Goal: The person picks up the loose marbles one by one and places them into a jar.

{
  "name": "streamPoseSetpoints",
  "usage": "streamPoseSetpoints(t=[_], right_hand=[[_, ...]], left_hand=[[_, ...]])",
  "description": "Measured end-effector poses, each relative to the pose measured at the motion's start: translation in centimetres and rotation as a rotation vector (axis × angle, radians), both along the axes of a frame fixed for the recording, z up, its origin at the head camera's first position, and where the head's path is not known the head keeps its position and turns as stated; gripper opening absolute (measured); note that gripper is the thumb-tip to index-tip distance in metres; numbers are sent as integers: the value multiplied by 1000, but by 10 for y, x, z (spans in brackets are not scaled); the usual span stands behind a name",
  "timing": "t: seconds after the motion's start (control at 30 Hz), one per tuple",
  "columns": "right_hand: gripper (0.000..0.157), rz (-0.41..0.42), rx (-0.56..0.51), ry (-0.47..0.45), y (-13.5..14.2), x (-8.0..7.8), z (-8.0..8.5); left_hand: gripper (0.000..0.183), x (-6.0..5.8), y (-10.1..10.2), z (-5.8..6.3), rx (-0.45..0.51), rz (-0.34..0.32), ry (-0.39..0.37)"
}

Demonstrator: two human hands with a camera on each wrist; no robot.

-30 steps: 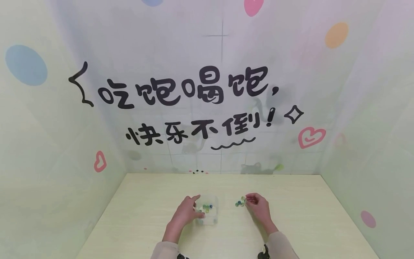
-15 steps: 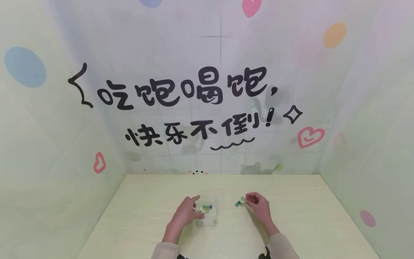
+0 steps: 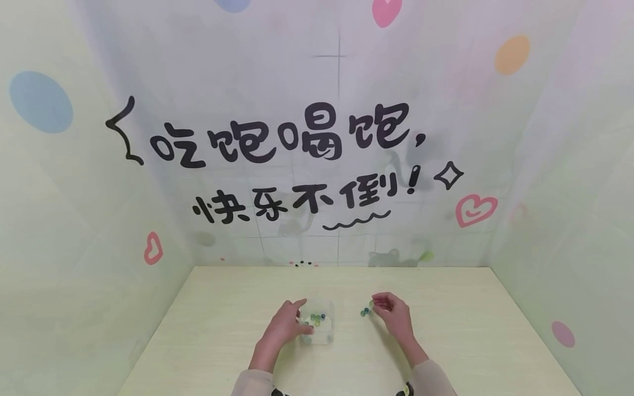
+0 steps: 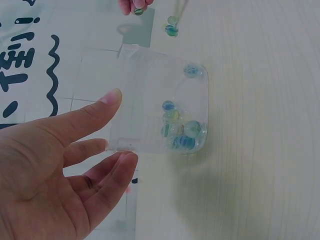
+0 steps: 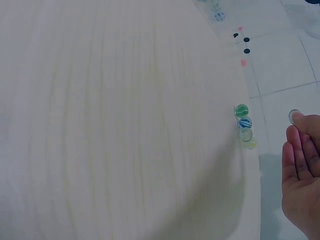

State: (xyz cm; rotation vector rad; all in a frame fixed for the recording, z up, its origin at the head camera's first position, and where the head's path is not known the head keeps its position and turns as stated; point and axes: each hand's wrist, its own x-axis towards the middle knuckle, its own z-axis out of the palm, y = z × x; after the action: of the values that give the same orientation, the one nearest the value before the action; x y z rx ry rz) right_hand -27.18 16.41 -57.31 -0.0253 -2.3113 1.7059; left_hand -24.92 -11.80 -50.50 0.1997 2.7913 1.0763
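Note:
In the head view my left hand (image 3: 284, 328) holds the near-left side of a clear plastic box (image 3: 324, 337). The left wrist view shows thumb and fingers on either side of its rim, and several glass marbles (image 4: 186, 142) lying inside on the bottom. My right hand (image 5: 306, 170) pinches one marble (image 5: 293, 116) between thumb and fingertips, raised over the table. Beside it, a small cluster of green, blue and yellowish marbles (image 5: 245, 123) rests on the tabletop, partly covered by the hand in the head view.
The pale wooden table (image 3: 223, 330) runs back to a printed cloth wall (image 3: 267, 242), with more cloth walls at both sides. The box stands left of the loose marbles, with a stretch of tabletop between them.
My right hand has picked one marble out of the cluster and shifted slightly up and to the left. My left hand and the box have stayed in place.

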Motion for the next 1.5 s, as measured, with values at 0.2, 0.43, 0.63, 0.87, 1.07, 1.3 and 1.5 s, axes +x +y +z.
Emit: streamPoseSetpoints(t=[0.2, 0.43, 0.63, 0.87, 1.07, 1.3, 1.5], right_hand=[[19, 41, -35, 18, -9, 7, 15], [18, 62, -24, 36, -37, 13, 35], [16, 131, -4, 77, -55, 11, 34], [16, 231, 69, 121, -68, 14, 38], [17, 296, 115, 106, -75, 15, 39], [16, 385, 142, 99, -83, 19, 39], [14, 432, 219, 114, -89, 21, 34]], left_hand=[[76, -2, 5, 1, 2, -16, -3], [78, -3, 4, -3, 11, -9, -9], [77, -1, 2, -2, 8, -21, -7], [76, 1, 3, 2, -12, -23, 0], [76, 1, 1, 4, -20, -24, 4], [76, 1, 0, 4, -16, -29, 4], [77, 1, 0, 2, -15, -36, 11]])
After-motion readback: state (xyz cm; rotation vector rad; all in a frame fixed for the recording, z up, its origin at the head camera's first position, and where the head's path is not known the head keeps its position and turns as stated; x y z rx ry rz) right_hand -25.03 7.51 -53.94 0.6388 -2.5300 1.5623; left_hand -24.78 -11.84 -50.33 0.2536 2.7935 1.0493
